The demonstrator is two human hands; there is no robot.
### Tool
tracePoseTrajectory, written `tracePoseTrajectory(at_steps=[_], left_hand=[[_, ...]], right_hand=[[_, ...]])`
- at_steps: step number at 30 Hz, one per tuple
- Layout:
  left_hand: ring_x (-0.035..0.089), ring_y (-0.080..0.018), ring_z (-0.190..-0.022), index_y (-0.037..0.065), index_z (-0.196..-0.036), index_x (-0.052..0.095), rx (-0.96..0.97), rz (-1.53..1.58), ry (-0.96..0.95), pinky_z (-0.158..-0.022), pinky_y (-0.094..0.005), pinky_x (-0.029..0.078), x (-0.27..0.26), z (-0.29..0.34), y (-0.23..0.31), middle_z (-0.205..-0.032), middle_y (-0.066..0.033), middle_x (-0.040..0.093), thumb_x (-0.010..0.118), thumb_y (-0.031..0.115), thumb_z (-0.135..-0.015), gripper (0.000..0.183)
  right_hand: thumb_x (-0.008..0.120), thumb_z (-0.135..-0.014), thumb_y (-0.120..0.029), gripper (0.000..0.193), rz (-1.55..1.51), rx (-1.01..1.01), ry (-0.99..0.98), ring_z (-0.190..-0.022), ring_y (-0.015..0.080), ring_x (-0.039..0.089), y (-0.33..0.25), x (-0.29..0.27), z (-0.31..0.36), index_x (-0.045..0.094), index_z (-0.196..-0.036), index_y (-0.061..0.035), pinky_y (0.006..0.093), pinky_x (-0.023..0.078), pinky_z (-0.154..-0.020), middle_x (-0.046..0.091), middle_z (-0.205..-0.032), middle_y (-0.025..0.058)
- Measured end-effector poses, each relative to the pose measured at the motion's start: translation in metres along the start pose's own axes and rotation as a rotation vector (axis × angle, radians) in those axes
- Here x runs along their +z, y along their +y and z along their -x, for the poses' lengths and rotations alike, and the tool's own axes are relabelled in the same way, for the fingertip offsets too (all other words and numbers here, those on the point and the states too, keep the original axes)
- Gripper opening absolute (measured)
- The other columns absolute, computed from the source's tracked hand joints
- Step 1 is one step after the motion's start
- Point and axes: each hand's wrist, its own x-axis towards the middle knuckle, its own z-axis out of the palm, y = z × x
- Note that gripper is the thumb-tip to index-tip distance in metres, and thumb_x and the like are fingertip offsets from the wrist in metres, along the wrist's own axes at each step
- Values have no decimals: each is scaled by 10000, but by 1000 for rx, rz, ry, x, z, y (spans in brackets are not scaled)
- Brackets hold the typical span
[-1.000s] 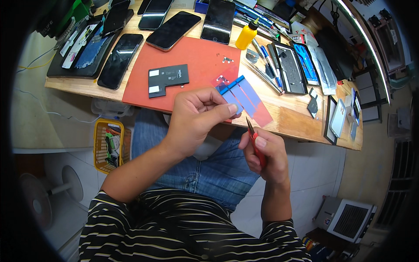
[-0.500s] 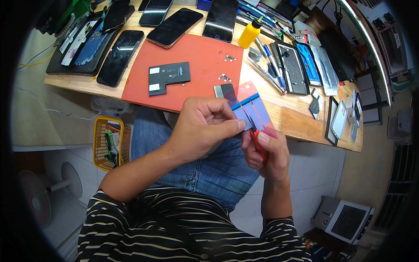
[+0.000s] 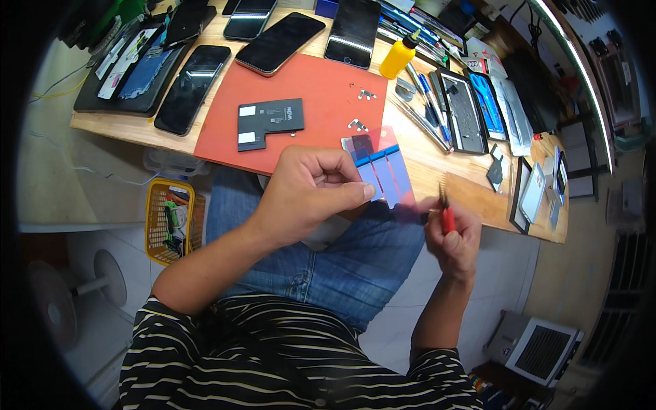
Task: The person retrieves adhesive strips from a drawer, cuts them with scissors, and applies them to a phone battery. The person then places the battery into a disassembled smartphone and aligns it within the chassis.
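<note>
My left hand [image 3: 307, 188] is closed, thumb and fingers pinching the lower left edge of a translucent pink film sheet [image 3: 402, 174] with purple strips and a dark blue band. The sheet hangs over my lap at the table's front edge. To its right, my right hand [image 3: 454, 239] is closed round a small red-handled tool [image 3: 447, 217] with dark pointed tips, slightly blurred. Those tips point up and stand apart from the strips. On the red mat [image 3: 318, 78] behind my hands lies a black L-shaped phone battery [image 3: 273, 119]. Small metal brackets [image 3: 358, 125] lie right of it.
Several dark phones [image 3: 283, 42] line the far and left table. A yellow bottle [image 3: 398, 58], pens [image 3: 434, 102], a black tray [image 3: 461, 109] and blue scissors [image 3: 484, 102] stand or lie to the right. A yellow basket [image 3: 152, 222] is below the table at left.
My right hand has pulled the red-handled tool away from the film sheet, to the right, and its tips now point up. My left hand keeps its pinch on the sheet, which has shifted slightly left.
</note>
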Motion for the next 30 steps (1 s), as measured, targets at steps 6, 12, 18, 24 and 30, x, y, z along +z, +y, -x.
tracePoseTrajectory(at_steps=[6, 12, 18, 24, 30], left_hand=[[717, -130, -862, -35, -972, 719, -127, 17, -167, -804, -246, 564, 13, -3, -15, -946, -107, 748, 730, 48, -927, 94], [677, -100, -830, -44, -1033, 703, -105, -39, -65, -767, -242, 555, 5, 7, -14, -938, -82, 726, 725, 100, -953, 167], [651, -96, -791, -19, -1008, 706, -56, 9, -51, -757, -245, 539, 2, 10, -19, -930, -82, 723, 724, 160, -968, 184], [628, -83, -794, -26, -1049, 692, -187, 206, -141, -716, -236, 521, 3, 17, -36, -911, -56, 697, 711, 242, -987, 275], [627, -103, -777, -28, -1048, 692, -196, 384, -7, -708, -242, 520, 3, 31, -37, -945, -77, 685, 698, 199, -995, 234]], right_hand=[[730, -936, -116, 138, 268, -83, 112, -600, 30, 500, -12, 0, -18, 704, -882, 8, 207, 377, -533, 589, -676, -38], [839, -833, -205, 270, 860, 144, 309, -651, 90, 599, 4, -50, -65, 721, -933, 16, 262, 455, -578, 647, -722, 52], [808, -872, -160, 355, 763, -398, 454, -995, 153, 634, 13, -27, -39, 726, -1174, 6, 309, 510, -837, 656, -1161, 116], [718, -946, -41, 190, -195, -176, -43, -987, 170, 635, 25, 42, -8, 715, -1100, 71, 279, 530, -814, 627, -1158, 142], [704, -955, -31, 151, -185, -323, 62, -883, 154, 664, 29, 63, -15, 657, -1055, 72, 267, 557, -775, 660, -1094, 147]])
